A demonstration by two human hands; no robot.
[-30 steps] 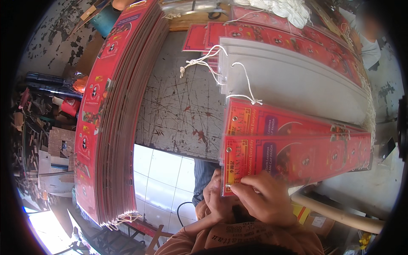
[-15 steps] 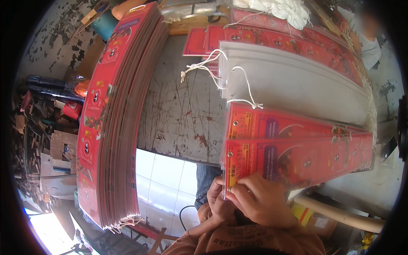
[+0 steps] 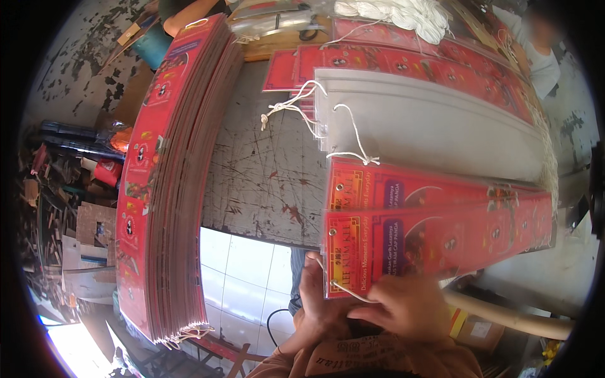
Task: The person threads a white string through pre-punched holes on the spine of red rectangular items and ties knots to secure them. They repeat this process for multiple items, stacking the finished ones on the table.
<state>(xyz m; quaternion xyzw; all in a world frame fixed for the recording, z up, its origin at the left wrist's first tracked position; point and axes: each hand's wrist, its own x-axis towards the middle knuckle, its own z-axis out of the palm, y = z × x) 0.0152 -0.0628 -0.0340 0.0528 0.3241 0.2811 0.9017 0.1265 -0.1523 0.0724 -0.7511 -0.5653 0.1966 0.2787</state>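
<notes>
A long red printed plastic sign (image 3: pixel 394 242) lies nearest me, with metal eyelets along its left end. White string (image 3: pixel 353 292) comes out of its lowest eyelet. My right hand (image 3: pixel 403 309), slightly blurred, is closed on this string just right of the eyelet. At the sign's lower left corner, my left hand (image 3: pixel 317 295) is closed, and a pale piece of string shows at its fingertips; the sign's edge partly hides its fingers. A similar red sign (image 3: pixel 416 183) lies just beyond, under the near one.
Grey-backed signs (image 3: pixel 428 113) with knotted string loops (image 3: pixel 290 104) lie beyond. A tall stack of red signs (image 3: pixel 167 189) stands left on the scratched grey table (image 3: pixel 265 164). White string hanks (image 3: pixel 403 16) lie at the back. Another person (image 3: pixel 535 57) is at the far right.
My right hand has moved right and slightly down from the sign's corner, drawing string out of the lowest eyelet. My left hand has shifted slightly left at the corner.
</notes>
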